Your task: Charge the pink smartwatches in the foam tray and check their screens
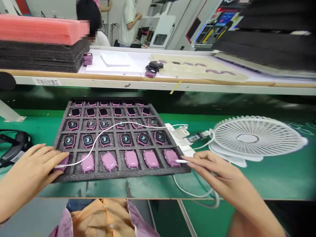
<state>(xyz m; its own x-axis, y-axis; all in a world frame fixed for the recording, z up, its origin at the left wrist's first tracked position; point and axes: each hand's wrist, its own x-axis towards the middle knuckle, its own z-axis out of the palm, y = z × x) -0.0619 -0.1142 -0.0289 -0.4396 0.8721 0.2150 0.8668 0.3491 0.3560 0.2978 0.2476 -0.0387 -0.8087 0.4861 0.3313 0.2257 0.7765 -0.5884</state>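
Observation:
A dark foam tray (118,176) holds rows of pink smartwatches. In the front row the watches (131,159) lie back side up; those behind (126,139) face up, some with lit screens. My left hand (34,168) is at the front left cell, its fingers closed on a white charging cable (98,135) end against a watch (64,162) partly hidden by them. My right hand (219,171) pinches another white cable's tip (181,161) at the front right watch (171,157). The left cable arches over the tray to a white power strip (185,146).
A white fan (256,140) lies on the green bench at right. Black headphones or a strap-like item (16,144) sits at left. On the raised shelf (118,79) stand foam stacks (37,52) and several watch parts. People (127,23) are in the background.

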